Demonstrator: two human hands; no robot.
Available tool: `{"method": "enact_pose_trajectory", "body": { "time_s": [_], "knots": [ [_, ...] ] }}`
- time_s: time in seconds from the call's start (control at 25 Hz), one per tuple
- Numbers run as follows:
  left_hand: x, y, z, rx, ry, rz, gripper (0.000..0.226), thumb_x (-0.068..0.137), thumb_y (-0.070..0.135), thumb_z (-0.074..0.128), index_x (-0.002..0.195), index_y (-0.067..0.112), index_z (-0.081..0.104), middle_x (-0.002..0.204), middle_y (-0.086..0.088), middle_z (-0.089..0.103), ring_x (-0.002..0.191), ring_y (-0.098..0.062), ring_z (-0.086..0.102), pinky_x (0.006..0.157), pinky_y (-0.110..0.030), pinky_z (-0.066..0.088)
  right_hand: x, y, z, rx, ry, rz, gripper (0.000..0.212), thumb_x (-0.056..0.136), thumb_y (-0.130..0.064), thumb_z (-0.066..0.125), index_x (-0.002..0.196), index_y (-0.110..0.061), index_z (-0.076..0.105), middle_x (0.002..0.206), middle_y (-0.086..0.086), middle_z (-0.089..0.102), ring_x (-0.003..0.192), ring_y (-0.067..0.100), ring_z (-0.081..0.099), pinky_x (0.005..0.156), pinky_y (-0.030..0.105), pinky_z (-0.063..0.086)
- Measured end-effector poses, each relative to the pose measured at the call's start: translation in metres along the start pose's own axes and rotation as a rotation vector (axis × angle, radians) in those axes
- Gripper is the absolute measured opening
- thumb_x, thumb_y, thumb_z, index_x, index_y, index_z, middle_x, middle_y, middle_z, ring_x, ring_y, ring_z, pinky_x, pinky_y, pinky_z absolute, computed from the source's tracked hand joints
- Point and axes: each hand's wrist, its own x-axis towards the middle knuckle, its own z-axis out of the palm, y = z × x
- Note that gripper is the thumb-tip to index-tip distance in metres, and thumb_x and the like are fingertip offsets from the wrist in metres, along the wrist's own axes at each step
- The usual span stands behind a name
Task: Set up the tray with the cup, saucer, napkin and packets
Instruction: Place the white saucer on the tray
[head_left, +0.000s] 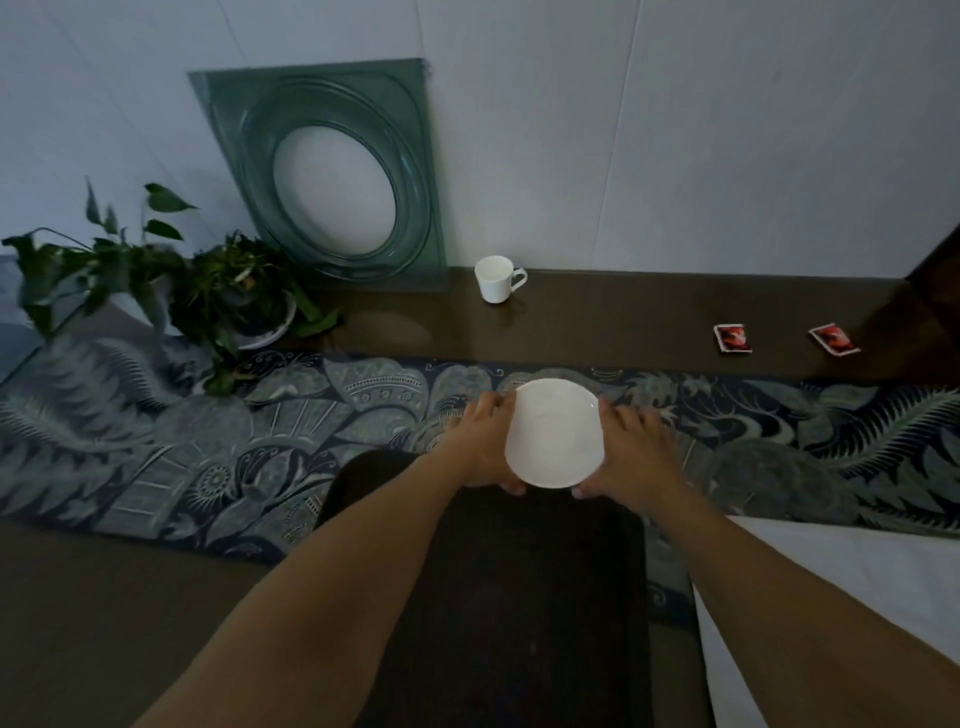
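A white saucer (554, 434) is held between both hands over the far end of a dark tray (519, 597). My left hand (480, 441) grips its left rim and my right hand (631, 452) grips its right rim. A white cup (496, 278) stands upright at the back of the table near the wall, handle to the right. Two red packets (732, 338) (833, 340) lie flat at the back right. A white napkin (831, 597) lies at the front right, beside the tray.
A patterned blue runner (208, 441) crosses the brown table (623, 322). A green glass panel (332, 176) leans on the wall at the back left, with a potted plant (228, 301) beside it.
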Motion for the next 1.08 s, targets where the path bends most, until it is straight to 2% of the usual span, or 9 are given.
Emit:
{"method": "enact_pose_trajectory", "body": {
  "time_s": [0.44, 0.84, 1.08],
  "knots": [
    [-0.080, -0.065, 0.083, 0.025, -0.017, 0.058, 0.132, 0.052, 0.051, 0.085, 0.150, 0.026, -0.002, 0.150, -0.006, 0.018, 0.138, -0.030, 0.020, 0.111, -0.055, 0.020, -0.086, -0.062, 0.080, 0.064, -0.079, 0.079, 0.128, 0.058, -0.055, 0.081, 0.153, -0.017, 0.003, 0.151, 0.006, 0.029, 0.138, 0.030, 0.023, 0.114, 0.044, 0.023],
    [-0.095, -0.163, 0.091, 0.058, -0.007, 0.025, 0.133, 0.053, 0.056, 0.082, 0.150, 0.024, -0.003, 0.152, -0.005, 0.016, 0.140, -0.028, 0.016, 0.113, -0.054, 0.014, -0.064, -0.145, 0.123, 0.132, -0.139, 0.084, 0.127, 0.060, -0.052, 0.082, 0.153, -0.019, 0.002, 0.152, 0.005, 0.026, 0.140, 0.029, 0.020, 0.117, 0.047, 0.022],
    [-0.092, -0.197, 0.097, 0.058, -0.008, 0.025, 0.136, 0.052, 0.059, 0.081, 0.151, 0.022, -0.003, 0.152, -0.004, 0.015, 0.141, -0.028, 0.011, 0.114, -0.054, 0.010, -0.049, -0.170, 0.139, 0.133, -0.161, 0.091, 0.125, 0.062, -0.050, 0.082, 0.153, -0.020, 0.001, 0.153, 0.005, 0.024, 0.141, 0.030, 0.019, 0.117, 0.048, 0.021]
  ]
}}
